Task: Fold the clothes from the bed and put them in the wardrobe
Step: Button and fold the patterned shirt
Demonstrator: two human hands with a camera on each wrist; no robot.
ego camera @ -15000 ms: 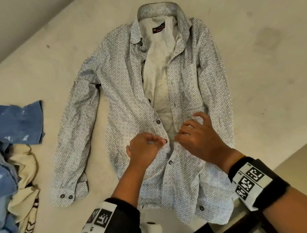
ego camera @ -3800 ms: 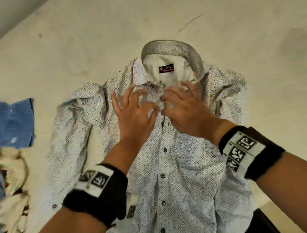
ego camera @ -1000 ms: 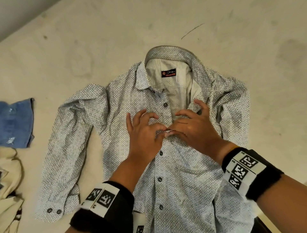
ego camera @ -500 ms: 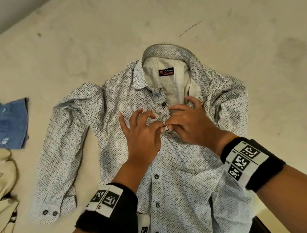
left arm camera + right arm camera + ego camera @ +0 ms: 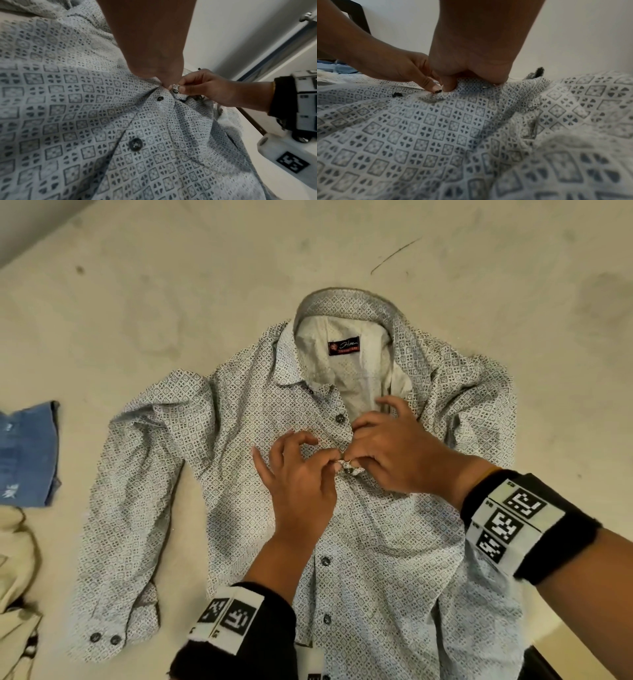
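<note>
From the head view, the shirt [image 5: 260, 460] lies flat on the bed [image 5: 171, 285], and the left hand [image 5: 301, 484] and right hand [image 5: 394, 453] both pinch its front edge at a button [image 5: 348, 471]. The left wrist view shows the right hand's thumb and finger closed on that button. The right wrist view shows both hands' fingers gripping the cloth together.

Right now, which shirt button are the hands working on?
The button pinched between both hands, the third from the collar; the two above lie untouched.

one patterned shirt [image 5: 239, 474], two hands, one denim garment [image 5: 27, 453], one cream garment [image 5: 13, 563]
</note>
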